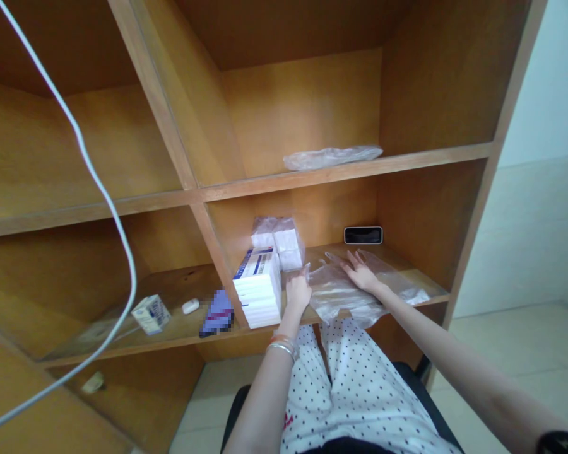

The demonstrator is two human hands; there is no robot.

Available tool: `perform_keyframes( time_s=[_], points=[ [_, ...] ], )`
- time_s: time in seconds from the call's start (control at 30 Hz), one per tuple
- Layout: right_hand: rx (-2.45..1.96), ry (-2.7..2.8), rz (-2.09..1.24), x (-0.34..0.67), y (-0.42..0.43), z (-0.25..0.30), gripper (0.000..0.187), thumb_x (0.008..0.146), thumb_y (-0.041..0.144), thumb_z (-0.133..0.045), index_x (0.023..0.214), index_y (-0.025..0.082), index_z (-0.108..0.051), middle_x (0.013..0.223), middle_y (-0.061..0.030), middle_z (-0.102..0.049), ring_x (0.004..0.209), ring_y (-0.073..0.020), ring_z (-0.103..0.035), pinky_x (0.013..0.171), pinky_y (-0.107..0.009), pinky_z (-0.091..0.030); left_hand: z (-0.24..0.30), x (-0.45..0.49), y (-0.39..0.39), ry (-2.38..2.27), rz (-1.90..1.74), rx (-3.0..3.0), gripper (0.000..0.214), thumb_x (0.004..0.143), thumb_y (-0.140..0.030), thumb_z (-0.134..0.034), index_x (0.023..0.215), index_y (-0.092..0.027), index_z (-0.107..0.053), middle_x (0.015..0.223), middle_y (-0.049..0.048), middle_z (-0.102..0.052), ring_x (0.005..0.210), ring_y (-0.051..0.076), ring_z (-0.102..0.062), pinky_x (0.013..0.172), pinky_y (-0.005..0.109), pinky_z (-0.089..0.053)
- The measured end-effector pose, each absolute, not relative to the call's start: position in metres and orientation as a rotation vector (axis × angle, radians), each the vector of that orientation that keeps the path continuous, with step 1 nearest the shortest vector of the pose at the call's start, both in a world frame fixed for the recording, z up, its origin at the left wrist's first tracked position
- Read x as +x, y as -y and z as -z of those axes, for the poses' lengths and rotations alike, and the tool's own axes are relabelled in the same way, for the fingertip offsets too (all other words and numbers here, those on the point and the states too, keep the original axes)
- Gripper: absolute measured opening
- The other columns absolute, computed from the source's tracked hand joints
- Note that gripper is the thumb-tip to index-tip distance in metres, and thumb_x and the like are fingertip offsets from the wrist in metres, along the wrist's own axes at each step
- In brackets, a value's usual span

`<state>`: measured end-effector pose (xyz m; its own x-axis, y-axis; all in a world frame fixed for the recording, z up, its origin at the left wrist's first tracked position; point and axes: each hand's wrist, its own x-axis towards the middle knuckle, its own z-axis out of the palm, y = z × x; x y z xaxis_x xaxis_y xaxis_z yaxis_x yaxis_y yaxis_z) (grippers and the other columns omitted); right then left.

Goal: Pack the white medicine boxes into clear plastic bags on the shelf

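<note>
My left hand (297, 291) rests on the left edge of a clear plastic bag (341, 296) on the wooden shelf (407, 277), fingers curled down on the plastic, right beside a stack of white boxes with blue print (259, 289). My right hand (360, 271) lies flat on top of the same bag, fingers stretched and spread. Behind the stack sit small white boxes wrapped in plastic (281, 243).
A dark phone (363, 235) leans at the back of the compartment. Another plastic bag (331, 156) lies on the shelf above. In the left compartment are a small carton (150, 314), a white item (190, 306) and a purple pack (218, 313). A white cable (108, 208) hangs at left.
</note>
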<state>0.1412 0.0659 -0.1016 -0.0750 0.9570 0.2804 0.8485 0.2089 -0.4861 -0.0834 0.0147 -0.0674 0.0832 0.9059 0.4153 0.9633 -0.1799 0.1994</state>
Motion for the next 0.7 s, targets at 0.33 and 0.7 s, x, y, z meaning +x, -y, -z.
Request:
perform_keyframes(
  time_s=[0.33,0.7],
  points=[
    [-1.635,1.940,-0.089,0.202,-0.096,0.113,0.057,0.093,0.046,-0.029,0.132,0.008,-0.045,0.141,-0.0143,-0.042,0.136,-0.0222,-0.028,0.111,-0.033,-0.023,0.067,-0.084,-0.017,1.920,1.045,-2.232,0.062,0.071,0.007,-0.038,0.127,-0.016,-0.052,0.112,0.0125,-0.066,0.103,0.018,-0.061,0.094,0.029,-0.044],
    [-1.618,2.010,-0.021,0.198,-0.079,0.069,0.046,0.086,0.017,-0.038,0.130,0.017,-0.050,0.135,-0.0107,-0.050,0.124,-0.0259,-0.044,0.106,-0.038,-0.028,0.051,-0.072,-0.023,1.866,1.261,-2.106,0.040,0.082,-0.016,-0.046,0.121,-0.018,-0.055,0.131,0.0080,-0.055,0.122,0.019,-0.048,0.108,0.033,-0.030]
  ],
)
